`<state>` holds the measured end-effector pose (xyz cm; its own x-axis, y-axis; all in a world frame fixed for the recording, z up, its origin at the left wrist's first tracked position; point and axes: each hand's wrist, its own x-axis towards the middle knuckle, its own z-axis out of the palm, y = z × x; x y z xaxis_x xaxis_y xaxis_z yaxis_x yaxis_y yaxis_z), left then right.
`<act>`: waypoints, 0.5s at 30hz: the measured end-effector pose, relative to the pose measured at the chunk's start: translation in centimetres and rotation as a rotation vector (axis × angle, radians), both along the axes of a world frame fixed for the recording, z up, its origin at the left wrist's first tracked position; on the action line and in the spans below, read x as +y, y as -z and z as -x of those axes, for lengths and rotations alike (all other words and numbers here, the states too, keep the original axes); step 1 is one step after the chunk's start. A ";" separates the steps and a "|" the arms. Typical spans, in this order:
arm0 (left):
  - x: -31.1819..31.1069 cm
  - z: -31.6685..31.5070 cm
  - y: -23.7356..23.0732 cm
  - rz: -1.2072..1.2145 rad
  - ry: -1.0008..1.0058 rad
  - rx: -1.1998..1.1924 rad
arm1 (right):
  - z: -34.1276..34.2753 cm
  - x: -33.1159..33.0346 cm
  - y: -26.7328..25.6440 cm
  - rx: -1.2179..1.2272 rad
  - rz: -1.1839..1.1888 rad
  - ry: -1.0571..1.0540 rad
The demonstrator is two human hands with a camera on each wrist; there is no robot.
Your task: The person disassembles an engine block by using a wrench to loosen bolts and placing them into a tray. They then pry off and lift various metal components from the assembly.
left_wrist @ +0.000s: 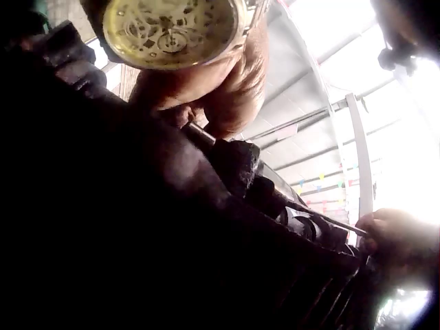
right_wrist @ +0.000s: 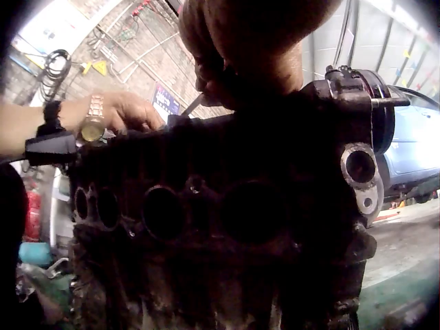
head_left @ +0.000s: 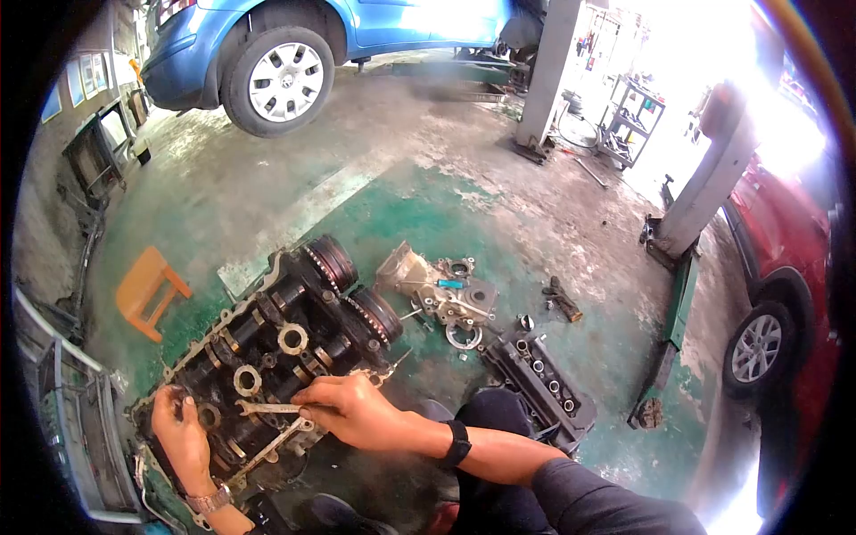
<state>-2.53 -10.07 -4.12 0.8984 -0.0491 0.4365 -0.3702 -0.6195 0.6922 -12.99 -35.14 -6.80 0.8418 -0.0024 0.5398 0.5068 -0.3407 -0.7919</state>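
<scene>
Wrench, location: above the upper face of the engine assembly (head_left: 290, 299), the open jaw end of the wrench (head_left: 272, 408) pointing toward the left grip (head_left: 183, 437).
Right grip (head_left: 361, 412): closed on the near end of the wrench, fingers bent round it.
Left grip: fingers bent at the left end of the engine assembly; how far they close, and on what, I cannot tell.
Wrench, handling: probably light and rigid, an easy one-hand load; an oily film could make it slip. Best taken by the shank or free end, keeping the jaw clear.
Engine assembly, handling: likely very heavy, stiff metal, greasy outside. If shifted, I would take it low on the outer casting at both ends, not by the toothed wheels (head_left: 373, 314), whose teeth look easier to damage.
Wrench, look: slim, pale grey metal, forked at the exposed end.
Engine assembly, look: long, dark and grimy on top; two pale round collars (head_left: 281, 340) stand along the middle, toothed wheels sit side by side at the far end.
Side face: a row of round openings, edges paler than the dark casting; rounded flange (right_wrist: 367, 187) near the wheel end.
Underside support: hidden.
</scene>
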 end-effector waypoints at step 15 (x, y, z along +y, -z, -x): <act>-0.9 1.1 -2.9 -0.274 -0.074 0.071 | 0.0 0.0 0.1 -0.021 0.027 0.007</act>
<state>-3.66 -10.99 -1.27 0.9317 -0.0899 0.3519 -0.2739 -0.8102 0.5182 -13.03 -35.18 -6.86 0.8305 0.0060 0.5570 0.5203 -0.3652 -0.7719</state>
